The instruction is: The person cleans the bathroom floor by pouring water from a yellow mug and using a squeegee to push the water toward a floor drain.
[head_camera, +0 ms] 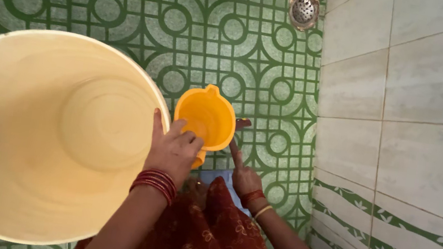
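My left hand, with red bangles at the wrist, grips the handle of a small orange plastic mug. The mug is tipped so its empty inside faces up at me, just right of a large cream bucket. That bucket is also empty and fills the left of the view, with my left thumb close to its rim. My right hand is lower and to the right of the mug. Its index finger stretches toward a small dark brown object by the mug, the other fingers are curled, and nothing shows in it.
The floor has green patterned tiles, with a round metal drain at the far corner. A pale tiled wall with green leaf bands runs along the right. Dark red embroidered cloth covers my lap at the bottom.
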